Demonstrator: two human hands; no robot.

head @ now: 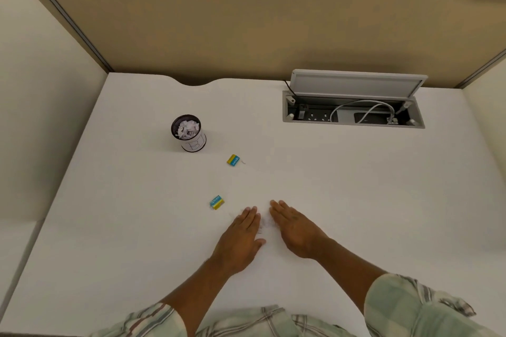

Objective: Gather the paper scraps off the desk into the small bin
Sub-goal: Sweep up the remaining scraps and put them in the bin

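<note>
White desk (356, 200); well short of the bin (193, 143), left hand (241, 238) and right hand (295, 230) lie flat, empty, flanking faint scraps (264, 224); likely featherlight, flimsy; best scooped together.

Probably office cubicle: fabric partition (246, 13), white desk (356, 186), flip-lid socket box (353, 111).

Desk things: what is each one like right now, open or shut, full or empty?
small bin: upright, with paper scraps inside.
cable box lid: raised open.
far blue-yellow box: lying on the desk.
near blue-yellow box: lying on the desk.
left hand: flat, fingers straight.
right hand: flat, fingers straight.
</note>
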